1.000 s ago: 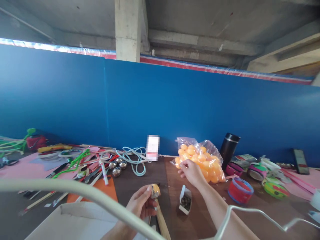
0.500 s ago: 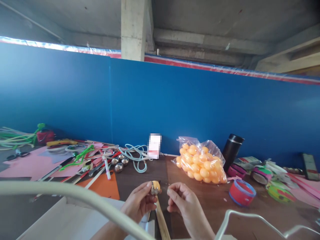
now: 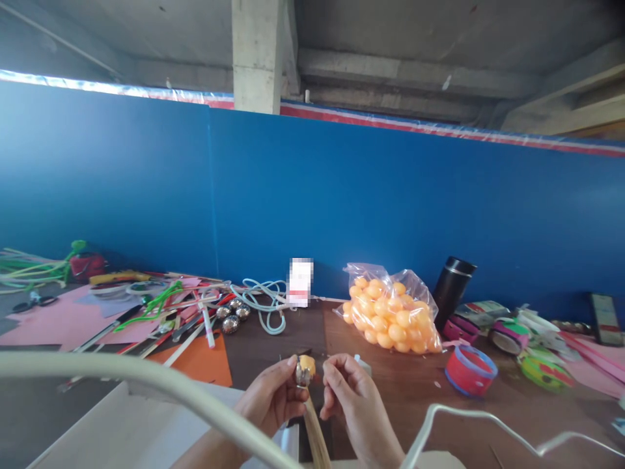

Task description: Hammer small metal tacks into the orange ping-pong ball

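Observation:
In the middle of the head view, my left hand [image 3: 273, 391] is closed around a small ball [image 3: 306, 370], orange on top and shiny silver-brown lower down. My right hand [image 3: 354, 397] is just to the right of the ball, its thumb and fingertips pinched together. Whatever is between those fingertips is too small to make out. A pale wooden-looking strip [image 3: 316, 436] runs below the ball toward the near edge. Behind my right hand, a small pale object [image 3: 362, 365] is partly hidden.
A clear bag of orange balls [image 3: 390, 319] stands beyond my hands, beside a black bottle [image 3: 454, 286]. A red-and-blue ring [image 3: 471, 371] lies on the right. Several silver balls [image 3: 230, 324], a pale blue cord [image 3: 268, 306] and orange paper [image 3: 205, 365] lie left. A pale curved bar [image 3: 161, 384] crosses the foreground.
The ball has turned in my left hand, showing more of its silvery side. My right hand has shifted slightly left, closer to the ball, and a pale object now shows behind it.

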`<state>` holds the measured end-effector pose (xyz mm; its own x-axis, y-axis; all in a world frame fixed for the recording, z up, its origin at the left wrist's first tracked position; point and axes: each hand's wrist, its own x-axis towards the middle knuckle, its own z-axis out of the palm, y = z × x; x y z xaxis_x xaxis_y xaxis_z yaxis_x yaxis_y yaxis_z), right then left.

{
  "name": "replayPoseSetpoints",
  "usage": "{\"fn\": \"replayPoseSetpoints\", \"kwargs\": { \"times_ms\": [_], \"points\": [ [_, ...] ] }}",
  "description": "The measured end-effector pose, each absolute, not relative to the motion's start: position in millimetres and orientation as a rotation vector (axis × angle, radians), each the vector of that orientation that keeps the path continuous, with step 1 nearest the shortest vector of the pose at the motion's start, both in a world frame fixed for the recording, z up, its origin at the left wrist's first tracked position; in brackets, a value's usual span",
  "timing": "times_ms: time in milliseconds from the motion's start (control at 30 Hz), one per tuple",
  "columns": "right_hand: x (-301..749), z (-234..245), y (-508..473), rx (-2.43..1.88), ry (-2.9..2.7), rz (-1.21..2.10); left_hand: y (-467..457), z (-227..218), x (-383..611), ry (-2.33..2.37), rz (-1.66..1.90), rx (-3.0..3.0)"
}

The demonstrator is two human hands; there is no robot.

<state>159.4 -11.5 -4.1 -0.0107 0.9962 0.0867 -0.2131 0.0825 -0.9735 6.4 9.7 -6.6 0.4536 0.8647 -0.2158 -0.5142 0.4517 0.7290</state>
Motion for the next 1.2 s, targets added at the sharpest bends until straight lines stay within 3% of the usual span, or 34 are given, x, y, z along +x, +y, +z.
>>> {"fn": "replayPoseSetpoints", "kwargs": {
  "times_ms": [1200],
  "points": [
    [165.0, -4.8, -10.3, -0.996, -1.076, 1.538, 6.6, -8.2, 4.3, 0.601, 0.869, 0.729]
  ]
}}
